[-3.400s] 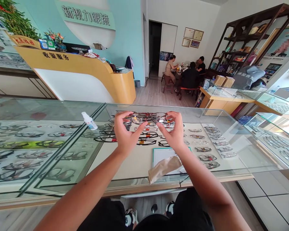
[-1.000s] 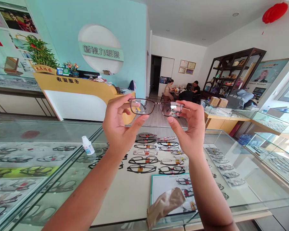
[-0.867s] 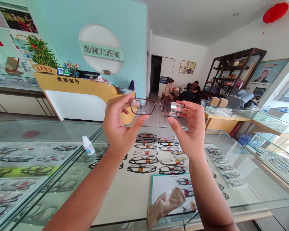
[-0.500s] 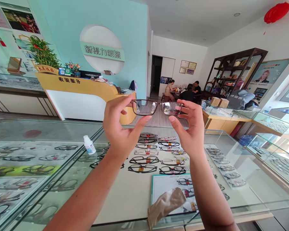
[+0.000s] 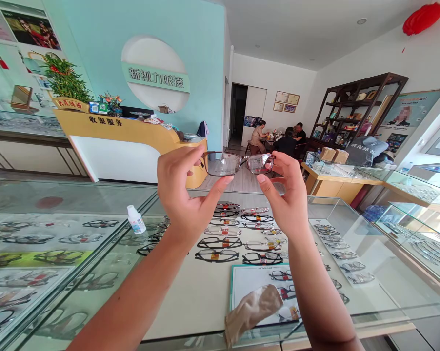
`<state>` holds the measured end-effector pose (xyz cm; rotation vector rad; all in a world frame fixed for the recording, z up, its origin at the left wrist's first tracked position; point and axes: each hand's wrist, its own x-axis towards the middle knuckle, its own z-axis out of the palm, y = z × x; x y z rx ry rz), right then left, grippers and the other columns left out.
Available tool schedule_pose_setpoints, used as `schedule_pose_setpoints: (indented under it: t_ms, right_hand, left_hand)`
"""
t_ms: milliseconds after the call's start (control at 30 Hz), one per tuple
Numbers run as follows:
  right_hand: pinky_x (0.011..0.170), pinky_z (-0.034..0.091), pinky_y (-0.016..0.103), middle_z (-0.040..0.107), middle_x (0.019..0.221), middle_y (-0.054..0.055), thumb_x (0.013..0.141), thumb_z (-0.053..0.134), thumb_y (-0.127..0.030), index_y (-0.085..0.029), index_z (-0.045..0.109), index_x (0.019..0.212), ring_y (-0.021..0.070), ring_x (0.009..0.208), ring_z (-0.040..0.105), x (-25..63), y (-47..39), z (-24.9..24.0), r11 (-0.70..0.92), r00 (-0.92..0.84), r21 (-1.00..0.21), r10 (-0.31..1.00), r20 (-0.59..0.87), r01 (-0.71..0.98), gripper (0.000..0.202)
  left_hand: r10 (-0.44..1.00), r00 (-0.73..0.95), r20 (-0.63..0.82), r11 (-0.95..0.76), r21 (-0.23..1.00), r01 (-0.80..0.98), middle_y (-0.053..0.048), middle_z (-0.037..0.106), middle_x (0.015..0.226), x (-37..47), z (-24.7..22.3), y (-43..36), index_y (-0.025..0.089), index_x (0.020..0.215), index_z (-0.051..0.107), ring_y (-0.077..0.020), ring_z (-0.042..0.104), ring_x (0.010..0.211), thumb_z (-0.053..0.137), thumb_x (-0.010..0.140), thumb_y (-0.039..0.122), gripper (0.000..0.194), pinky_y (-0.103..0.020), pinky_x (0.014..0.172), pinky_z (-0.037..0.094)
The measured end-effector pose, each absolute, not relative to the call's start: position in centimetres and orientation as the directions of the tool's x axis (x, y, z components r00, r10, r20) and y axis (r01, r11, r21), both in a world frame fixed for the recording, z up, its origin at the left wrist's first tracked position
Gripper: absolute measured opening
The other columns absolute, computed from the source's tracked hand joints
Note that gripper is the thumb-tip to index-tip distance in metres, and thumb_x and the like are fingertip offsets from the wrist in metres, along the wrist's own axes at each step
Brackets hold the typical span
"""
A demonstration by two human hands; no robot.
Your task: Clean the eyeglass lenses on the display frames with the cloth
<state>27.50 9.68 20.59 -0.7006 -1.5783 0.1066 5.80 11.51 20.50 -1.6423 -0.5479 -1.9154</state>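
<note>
Above the middle of the glass tabletop (image 5: 185, 297), the fingers (image 5: 195, 156) of the left hand (image 5: 178, 187) curl at one outer corner of a pair of dark-rimmed glasses (image 5: 244, 158), and those of the right hand (image 5: 291, 190) curl at the other. On each hand, thumb and forefinger stand apart with the frame's end between them, in a light pinch; whether both thumb tips press the lower rim cannot be told. The remaining fingers are loosely bent. The glasses hang well clear of the glass, lenses roughly upright; the temples are mostly hidden.

They look light and stiff, with slim rims that would likely bend or crack if squeezed or twisted. The smooth lenses should smudge readily, so the outer corners by the hinges, or the bridge, seem the better hold.

Below, rows of spectacles (image 5: 217, 255) lie beneath the glass. Toward the tabletop's near edge, a crumpled beige cloth (image 5: 254, 308) overlaps a teal-edged board (image 5: 242, 279) in view. Off to the left, near the seam between two cases, a white spray bottle (image 5: 136, 222) stands. Well beyond the far edge are three seated people (image 5: 286, 145).
</note>
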Motion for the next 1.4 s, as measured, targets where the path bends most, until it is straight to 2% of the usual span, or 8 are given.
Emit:
schedule_pose_setpoints:
  t_ms: [200, 400, 700, 967, 1400]
  right_hand:
    - [0.087, 0.067, 0.043, 0.075, 0.14, 0.009, 0.103, 0.074, -0.039, -0.034, 0.057, 0.149, 0.026, 0.121, 0.076, 27.3, 9.7, 20.4, 0.803, 0.028, -0.468, 0.494, 0.869, 0.368, 0.049]
    - [0.086, 0.066, 0.042, 0.073, 0.145, 0.009, 0.102, 0.074, -0.039, -0.034, 0.056, 0.149, 0.0262, 0.123, 0.075, 27.0, 9.9, 20.1, 0.792, 0.06, -0.471, 0.489, 0.87, 0.389, 0.051]
    - [0.084, 0.065, 0.043, 0.068, 0.146, 0.009, 0.101, 0.075, -0.037, -0.035, 0.057, 0.145, 0.0255, 0.115, 0.075, 26.6, 9.4, 20.3, 0.802, 0.12, -0.44, 0.431, 0.895, 0.405, 0.048]
    - [0.084, 0.066, 0.044, 0.067, 0.143, 0.009, 0.101, 0.074, -0.035, -0.036, 0.058, 0.145, 0.028, 0.124, 0.073, 26.4, 9.2, 20.3, 0.822, 0.117, -0.373, 0.359, 0.926, 0.429, 0.046]
    - [0.094, 0.066, 0.05, 0.065, 0.145, 0.01, 0.102, 0.073, -0.035, -0.037, 0.059, 0.144, 0.0306, 0.127, 0.07, 25.9, 8.7, 20.3, 0.827, 0.132, -0.356, 0.333, 0.934, 0.435, 0.044]
  left_hand:
    - [-0.137, -0.113, 0.984, -0.758, -0.03, 0.652, -0.01, 0.073, 0.13, 6.0, 20.5, 11.4, 0.032, 0.151, 0.065, -0.03, 0.069, 0.115, 0.092, 0.086, 0.04, 0.071, -0.039, 0.073, 0.052]
    - [-0.102, -0.138, 0.985, -0.768, 0.01, 0.641, -0.012, 0.068, 0.136, 6.2, 20.4, 11.3, 0.032, 0.152, 0.066, -0.0312, 0.067, 0.121, 0.094, 0.085, 0.034, 0.073, -0.039, 0.077, 0.053]
    - [0.046, -0.198, 0.979, -0.794, 0.156, 0.588, -0.01, 0.07, 0.133, 6.2, 19.9, 11.8, 0.031, 0.152, 0.065, -0.0249, 0.067, 0.104, 0.09, 0.088, 0.041, 0.07, -0.039, 0.077, 0.051]
    - [0.122, -0.222, 0.967, -0.84, 0.22, 0.497, -0.011, 0.069, 0.139, 5.9, 19.5, 12.6, 0.032, 0.156, 0.063, -0.0242, 0.067, 0.105, 0.09, 0.088, 0.042, 0.074, -0.039, 0.081, 0.053]
    - [0.1, -0.241, 0.965, -0.864, 0.205, 0.46, -0.011, 0.07, 0.144, 5.9, 19.2, 13.2, 0.031, 0.153, 0.065, -0.0231, 0.07, 0.105, 0.089, 0.09, 0.037, 0.068, -0.039, 0.082, 0.051]
